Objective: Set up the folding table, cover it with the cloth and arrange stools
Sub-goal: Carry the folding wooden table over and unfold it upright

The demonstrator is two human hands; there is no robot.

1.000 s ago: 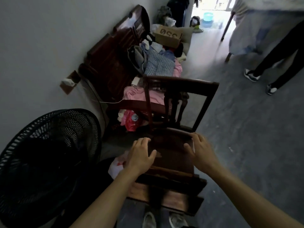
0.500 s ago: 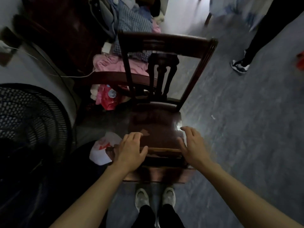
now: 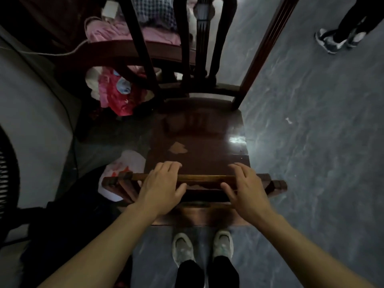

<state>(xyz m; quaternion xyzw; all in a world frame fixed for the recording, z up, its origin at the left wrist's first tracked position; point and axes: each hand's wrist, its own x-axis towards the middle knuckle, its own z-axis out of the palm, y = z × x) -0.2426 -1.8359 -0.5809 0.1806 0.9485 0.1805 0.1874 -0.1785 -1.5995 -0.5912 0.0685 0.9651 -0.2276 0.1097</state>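
Observation:
A dark wooden chair (image 3: 199,140) stands right in front of me, its back rest on the far side and its glossy seat facing up. Along the seat's near edge runs a lighter wooden rail (image 3: 203,178) with slatted ends. My left hand (image 3: 164,188) grips this rail left of centre, fingers over the top and thumb on the near side. My right hand (image 3: 246,189) grips the same rail right of centre in the same way. No folding table or cloth is in view.
A black fan (image 3: 6,175) stands at the left by the wall. A wooden bench (image 3: 116,48) holding pink cloth (image 3: 116,32) sits behind the chair, with a red bag (image 3: 120,96) beneath. A white plastic bag (image 3: 122,167) lies left of the chair. Another person's shoes (image 3: 332,41) stand top right.
My view has tipped down and come closer to the chair. Both hands have slid back from the seat to its near rail and curled round it.

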